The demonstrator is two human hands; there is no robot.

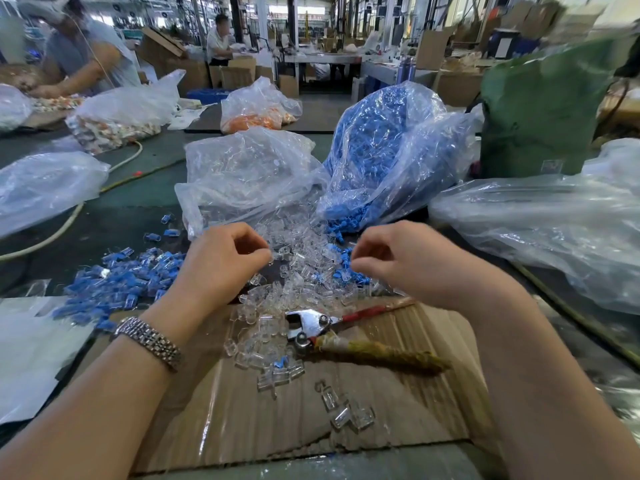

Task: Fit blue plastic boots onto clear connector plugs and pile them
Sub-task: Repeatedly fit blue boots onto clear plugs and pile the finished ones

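My left hand (221,261) hovers with its fingers curled in over the near edge of the clear plugs (298,285), and my right hand (401,261) is curled the same way just across from it, fingertips down among the loose blue boots (341,268); whether either hand already pinches a piece I cannot tell, since the fingertips hide it. Both supplies lie straight ahead of my hands because their bags are tipped toward me: the bag of plugs (249,174) beyond my left hand, the bag of boots (388,147) beyond my right, each spilling into the gap between my hands so one hand can take one part. The finished pile (117,282), blue and clear together, sits just outside my left hand, where I judge a short sideways toss would drop each one. Below my right wrist lie the pliers (311,325) on the cardboard (381,403), close by but out of the way.
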